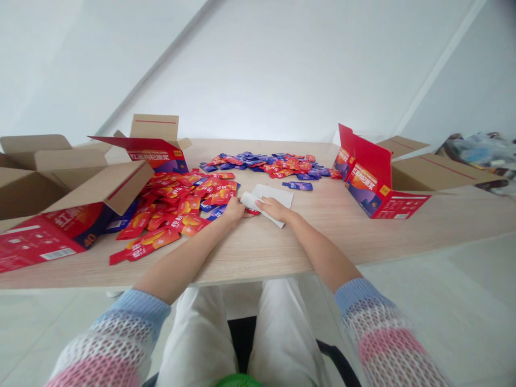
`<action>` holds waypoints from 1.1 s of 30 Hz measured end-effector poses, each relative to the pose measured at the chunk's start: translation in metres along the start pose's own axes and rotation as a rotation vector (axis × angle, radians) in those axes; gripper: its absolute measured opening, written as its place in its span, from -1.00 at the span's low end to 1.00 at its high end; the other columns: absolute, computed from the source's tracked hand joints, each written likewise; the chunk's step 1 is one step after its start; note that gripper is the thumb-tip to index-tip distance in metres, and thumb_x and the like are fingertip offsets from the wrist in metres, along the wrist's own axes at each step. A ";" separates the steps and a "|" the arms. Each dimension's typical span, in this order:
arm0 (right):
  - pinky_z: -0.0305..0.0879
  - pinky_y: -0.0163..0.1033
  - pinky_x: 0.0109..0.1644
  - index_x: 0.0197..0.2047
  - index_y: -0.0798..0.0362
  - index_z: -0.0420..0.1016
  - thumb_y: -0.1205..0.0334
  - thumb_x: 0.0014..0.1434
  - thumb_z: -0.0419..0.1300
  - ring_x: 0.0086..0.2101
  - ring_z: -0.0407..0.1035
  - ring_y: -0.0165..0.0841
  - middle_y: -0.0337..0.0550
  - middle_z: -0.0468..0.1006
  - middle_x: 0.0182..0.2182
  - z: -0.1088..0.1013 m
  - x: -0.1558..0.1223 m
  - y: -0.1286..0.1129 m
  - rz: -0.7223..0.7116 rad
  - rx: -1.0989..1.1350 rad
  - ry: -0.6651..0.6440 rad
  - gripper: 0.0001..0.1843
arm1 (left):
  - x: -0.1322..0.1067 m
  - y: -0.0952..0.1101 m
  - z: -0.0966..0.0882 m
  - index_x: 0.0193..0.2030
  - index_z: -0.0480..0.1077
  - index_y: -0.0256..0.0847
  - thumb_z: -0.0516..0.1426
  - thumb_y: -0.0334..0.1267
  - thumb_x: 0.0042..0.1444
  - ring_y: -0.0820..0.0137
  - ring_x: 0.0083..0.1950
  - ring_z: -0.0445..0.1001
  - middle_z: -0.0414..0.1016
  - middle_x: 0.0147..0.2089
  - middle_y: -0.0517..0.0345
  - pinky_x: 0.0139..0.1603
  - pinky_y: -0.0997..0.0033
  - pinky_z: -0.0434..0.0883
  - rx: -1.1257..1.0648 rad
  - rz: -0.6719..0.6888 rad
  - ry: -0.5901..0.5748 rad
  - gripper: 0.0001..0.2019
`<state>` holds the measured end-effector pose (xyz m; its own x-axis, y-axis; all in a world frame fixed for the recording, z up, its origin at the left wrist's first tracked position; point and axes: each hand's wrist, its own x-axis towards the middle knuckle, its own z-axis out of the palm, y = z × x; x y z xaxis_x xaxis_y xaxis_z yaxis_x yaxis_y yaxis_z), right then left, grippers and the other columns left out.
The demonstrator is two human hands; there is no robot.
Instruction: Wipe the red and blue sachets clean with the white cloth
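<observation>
Left hand: the left hand (233,210) curls around one rolled end of a soft white folded sheet (250,202), at the near edge of the loose sachets.

Right hand: the right hand (276,209) presses down on the same sheet, just apart from the left, with the roll between them.

White sheet: it lies on a pale wood-grain tabletop (282,242), near the middle, its flat part spreading toward the far side.

Sachets: glossy red foil sachets (181,200) crowd the left, touching the left wrist. Glossy purple foil sachets (262,161) mix with red ones along the far side, and a lone purple sachet (297,186) lies just beyond the sheet.

Cartons: open brown cardboard cartons with red-and-purple printed sides stand at left (76,228) and right (374,185).

Risk: a small red scrap pokes from under the hands (252,212). A sideways drag of the sheet could catch it, and a swing of the left forearm could scatter the red sachets off the near edge.
</observation>
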<state>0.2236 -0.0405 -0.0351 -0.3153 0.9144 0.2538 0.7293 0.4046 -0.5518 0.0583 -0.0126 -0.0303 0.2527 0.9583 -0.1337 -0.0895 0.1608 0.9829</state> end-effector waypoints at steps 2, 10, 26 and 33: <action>0.19 -0.22 0.07 0.06 0.15 0.44 -0.08 0.35 -0.18 -0.05 0.37 -0.23 0.02 0.53 -0.04 -0.002 0.001 0.006 0.011 -0.012 0.020 -0.42 | 0.002 -0.003 0.000 -0.06 0.32 -0.43 -0.01 -0.70 0.05 0.28 -0.39 0.58 0.52 -0.40 0.00 -0.32 0.23 0.58 0.056 0.017 0.026 -0.67; 0.22 -0.27 -0.03 0.02 0.14 0.48 -0.09 0.35 -0.19 -0.09 0.41 -0.21 0.01 0.55 -0.06 -0.015 0.000 0.024 0.171 -0.141 0.038 -0.41 | 0.005 -0.007 -0.001 0.06 0.20 -0.36 0.06 -0.59 0.15 0.37 -0.40 0.53 0.42 -0.24 0.00 -0.36 0.24 0.58 0.100 0.015 0.096 -0.66; 0.07 -0.06 0.21 0.23 0.07 0.31 -0.16 0.31 -0.21 0.15 0.23 -0.07 0.15 0.29 0.20 -0.021 -0.016 0.011 0.328 -0.407 0.066 -0.35 | -0.002 0.007 -0.002 -0.03 0.20 -0.31 -0.05 -0.58 0.19 0.35 -0.42 0.53 0.45 -0.30 -0.02 -0.33 0.23 0.56 0.008 -0.103 0.051 -0.76; 0.09 -0.04 0.21 0.31 0.23 0.17 -0.10 0.34 -0.29 0.17 0.20 -0.06 0.18 0.23 0.23 -0.012 -0.022 -0.004 0.159 -0.329 -0.020 -0.29 | -0.009 0.012 -0.001 0.05 0.20 -0.28 0.00 -0.58 0.13 0.33 -0.36 0.55 0.45 -0.25 0.02 -0.29 0.19 0.57 -0.103 -0.124 0.124 -0.65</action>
<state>0.2347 -0.0620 -0.0287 -0.1919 0.9670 0.1678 0.9255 0.2352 -0.2970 0.0538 -0.0189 -0.0177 0.1483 0.9503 -0.2739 -0.1647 0.2968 0.9406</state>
